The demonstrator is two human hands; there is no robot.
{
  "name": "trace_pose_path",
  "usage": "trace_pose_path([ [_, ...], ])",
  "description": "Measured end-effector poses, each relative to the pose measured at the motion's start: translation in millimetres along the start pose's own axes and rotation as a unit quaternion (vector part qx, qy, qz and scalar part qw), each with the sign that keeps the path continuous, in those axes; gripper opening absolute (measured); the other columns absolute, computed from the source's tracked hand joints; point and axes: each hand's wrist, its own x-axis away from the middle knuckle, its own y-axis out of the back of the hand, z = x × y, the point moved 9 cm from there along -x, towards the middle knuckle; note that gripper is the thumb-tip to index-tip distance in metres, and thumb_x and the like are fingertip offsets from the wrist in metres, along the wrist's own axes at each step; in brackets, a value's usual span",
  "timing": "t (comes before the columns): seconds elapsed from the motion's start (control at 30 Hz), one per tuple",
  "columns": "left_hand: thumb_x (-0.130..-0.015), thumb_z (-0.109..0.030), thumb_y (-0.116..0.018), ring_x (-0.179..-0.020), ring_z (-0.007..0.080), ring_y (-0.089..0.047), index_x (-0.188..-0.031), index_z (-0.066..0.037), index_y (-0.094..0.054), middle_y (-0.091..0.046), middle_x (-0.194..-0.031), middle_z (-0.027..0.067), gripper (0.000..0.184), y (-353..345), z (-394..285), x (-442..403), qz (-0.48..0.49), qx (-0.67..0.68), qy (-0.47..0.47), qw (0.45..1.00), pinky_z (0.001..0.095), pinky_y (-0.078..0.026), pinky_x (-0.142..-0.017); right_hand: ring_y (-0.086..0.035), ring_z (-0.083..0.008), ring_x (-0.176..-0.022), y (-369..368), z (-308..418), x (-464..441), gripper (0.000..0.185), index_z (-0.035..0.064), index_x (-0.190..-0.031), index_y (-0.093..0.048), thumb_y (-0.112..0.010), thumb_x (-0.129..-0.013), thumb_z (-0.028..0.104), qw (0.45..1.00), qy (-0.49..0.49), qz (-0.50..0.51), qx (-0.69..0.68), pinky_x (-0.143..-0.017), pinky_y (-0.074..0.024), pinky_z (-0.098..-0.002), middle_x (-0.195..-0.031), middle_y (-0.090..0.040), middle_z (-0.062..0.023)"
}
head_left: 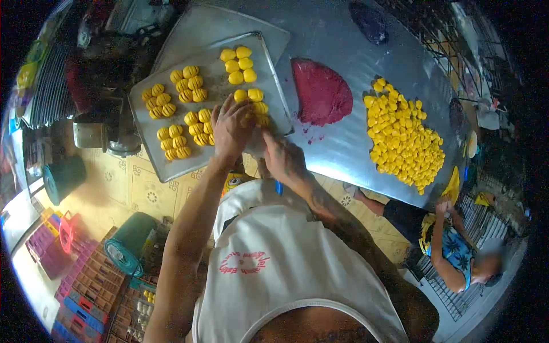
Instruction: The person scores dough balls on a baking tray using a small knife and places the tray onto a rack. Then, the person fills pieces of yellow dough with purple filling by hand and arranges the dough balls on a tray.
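A metal baking tray (201, 167) holds clusters of yellow dough pieces. The clusters on its left, such as one group (189, 84), carry dark striped lines, while the upper right group (238, 64) is smooth. My left hand (231, 130) rests over a cluster at the tray's right side, its fingers apart and touching the dough. Close by, at the tray's near right edge, my right hand (284, 160) is closed with its index finger stretched toward the same cluster (260, 108). Whatever the right hand grips is hidden.
A mound of maroon filling (321, 91) and a large heap of yellow dough pieces (403, 137) lie on the metal table (337, 154). Another person (452, 246) stands at the right, holding something yellow. Green bins (131, 240) and stacked crates (86, 286) stand at lower left.
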Motion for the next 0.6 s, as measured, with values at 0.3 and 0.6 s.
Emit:
trace_pose_path([
  [0.3, -0.078, -0.019, -0.071, -0.136, 0.0297, -0.042, -0.113, -0.016, -0.067, -0.061, -0.129, 0.002, 0.036, 1.7, 4.2, 6.7, -0.015, 0.011, 0.022, 1.0, 0.0522, -0.025, -0.111, -0.066, -0.0408, -0.075, -24.5, -20.7, -49.2, 0.059, 0.0057, -0.142, -0.042, -0.058, -0.086, 0.013, 0.998, -0.012, -0.028, -0.057, -0.067, -0.053, -0.049, -0.095, -0.067, -0.025],
  [0.6, -0.076, -0.023, -0.074, -0.138, 0.0286, -0.039, -0.117, -0.019, -0.067, -0.061, -0.131, -0.0006, 0.042, 35.8, 7.6, 11.7, -0.043, 0.006, 0.022, 0.999, 0.0534, -0.022, -0.112, -0.066, -0.0395, -0.07, 1.3, 15.8, -58.3, 0.051, 0.0037, -0.137, -0.049, -0.058, -0.089, 0.016, 0.999, 0.027, -0.014, -0.042, -0.063, -0.052, -0.0492, -0.08, -0.067, -0.024],
])
